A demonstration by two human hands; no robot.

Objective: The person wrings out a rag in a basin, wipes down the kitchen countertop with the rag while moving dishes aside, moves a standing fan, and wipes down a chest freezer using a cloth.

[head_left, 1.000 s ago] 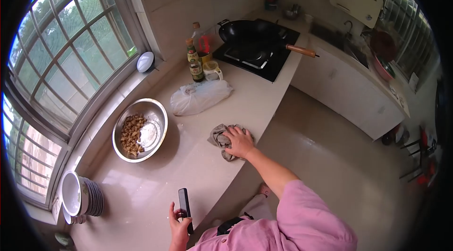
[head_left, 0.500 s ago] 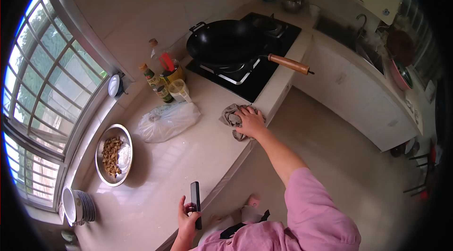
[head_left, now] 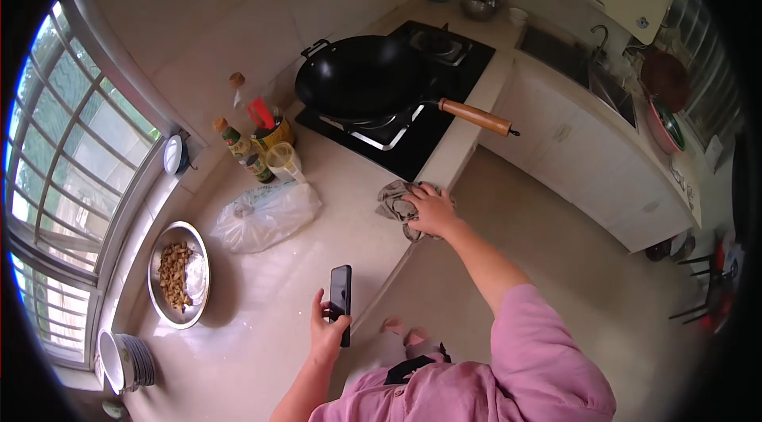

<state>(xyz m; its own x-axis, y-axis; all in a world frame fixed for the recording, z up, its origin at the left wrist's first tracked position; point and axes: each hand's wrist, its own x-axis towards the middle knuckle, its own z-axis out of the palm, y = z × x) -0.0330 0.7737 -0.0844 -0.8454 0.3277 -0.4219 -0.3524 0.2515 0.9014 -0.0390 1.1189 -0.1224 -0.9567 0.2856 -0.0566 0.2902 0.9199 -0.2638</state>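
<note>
My right hand (head_left: 432, 208) presses on a crumpled grey-brown cloth (head_left: 394, 201) at the front edge of the counter (head_left: 262, 327), just below the black stove (head_left: 421, 154). Held upright in my left hand (head_left: 327, 331) is a dark phone (head_left: 340, 295), over the counter's front edge. A knotted clear plastic bag (head_left: 274, 220) lies to the left of the cloth. Further left, a steel bowl (head_left: 202, 295) holds brown chunks and white powder. On the stove sits a black wok (head_left: 357, 77) with a wooden handle pointing right.
Two bottles (head_left: 238, 148), a yellow tin (head_left: 278, 132) and a clear cup (head_left: 283, 160) stand behind the bag. Stacked bowls (head_left: 127, 360) are at the lower left. A sink (head_left: 556, 53) lies at the upper right, beyond the stove.
My right hand and the cloth have moved along the counter towards the stove. My left hand has raised the phone and turned its screen more into view. The whole view has shifted.
</note>
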